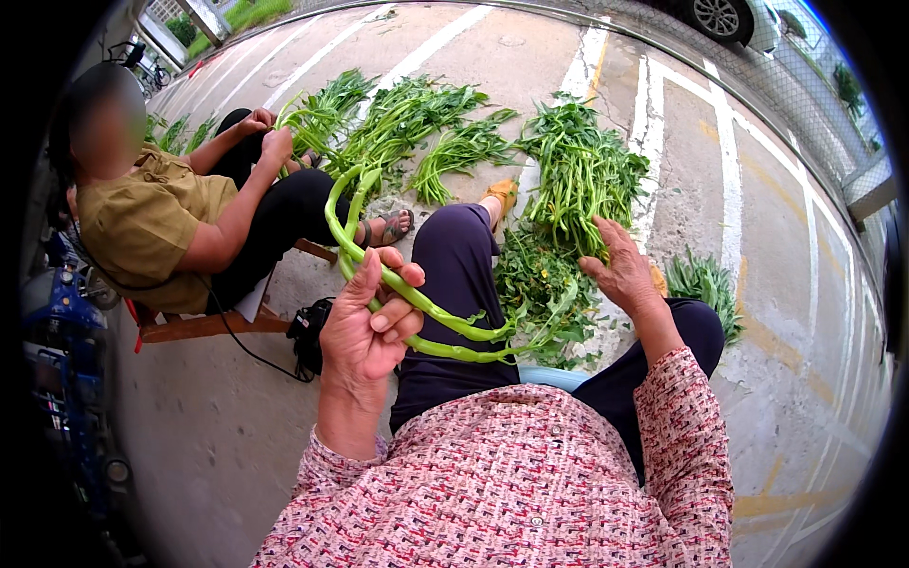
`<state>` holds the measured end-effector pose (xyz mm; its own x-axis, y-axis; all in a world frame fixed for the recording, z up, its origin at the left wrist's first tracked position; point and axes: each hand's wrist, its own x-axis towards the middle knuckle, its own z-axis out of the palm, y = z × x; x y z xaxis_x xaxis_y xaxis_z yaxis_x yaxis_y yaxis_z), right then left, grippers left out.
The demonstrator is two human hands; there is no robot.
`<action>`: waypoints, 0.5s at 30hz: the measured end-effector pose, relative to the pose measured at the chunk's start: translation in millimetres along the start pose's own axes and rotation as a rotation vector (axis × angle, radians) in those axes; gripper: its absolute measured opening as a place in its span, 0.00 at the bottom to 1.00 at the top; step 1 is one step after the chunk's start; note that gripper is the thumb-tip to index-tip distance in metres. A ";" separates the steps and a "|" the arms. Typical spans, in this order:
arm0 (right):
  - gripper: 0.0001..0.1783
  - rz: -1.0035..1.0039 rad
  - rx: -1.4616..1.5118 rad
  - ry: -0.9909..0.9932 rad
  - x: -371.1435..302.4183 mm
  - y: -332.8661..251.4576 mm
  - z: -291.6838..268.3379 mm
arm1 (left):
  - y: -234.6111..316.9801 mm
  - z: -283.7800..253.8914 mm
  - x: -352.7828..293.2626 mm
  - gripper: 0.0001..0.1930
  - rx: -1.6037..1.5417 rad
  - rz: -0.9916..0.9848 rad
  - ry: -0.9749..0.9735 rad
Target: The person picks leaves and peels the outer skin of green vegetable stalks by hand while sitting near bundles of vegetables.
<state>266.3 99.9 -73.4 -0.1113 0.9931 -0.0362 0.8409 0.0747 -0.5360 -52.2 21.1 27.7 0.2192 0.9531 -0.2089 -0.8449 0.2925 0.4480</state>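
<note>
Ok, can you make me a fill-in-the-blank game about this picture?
1. The person in the pink patterned shirt holds vegetable stems in one hand: the ____ one.
2. Most painted stripes on the ground are ____, though some are yellow.
3. The wheel at the upper right belongs to a ____.

Missing words: left; white; car.

Outdoor paved yard — grey concrete ground (218, 407), painted white lines (730, 170) as in a car park, grey wire-mesh fence (810, 114), silver-spoked car wheel (717, 16) beyond, green grass (254, 11)
</note>
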 end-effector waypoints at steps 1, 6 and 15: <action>0.34 -0.058 0.074 -0.001 -4.8 -4.9 -0.1 | -2.5 0.5 0.7 0.12 -0.007 -0.018 0.009; 0.15 -0.216 0.343 -0.132 -24.8 -44.9 6.0 | -4.9 4.2 1.6 0.12 0.021 -0.028 -0.013; 0.26 -0.368 0.307 0.015 -47.8 -62.5 24.8 | 0.7 -2.0 -8.2 0.14 0.038 -0.049 -0.197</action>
<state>205.9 45.5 -59.1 -0.3623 0.9073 0.2135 0.5515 0.3934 -0.7356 -55.6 13.3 28.1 0.3543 0.9333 -0.0586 -0.8124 0.3382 0.4749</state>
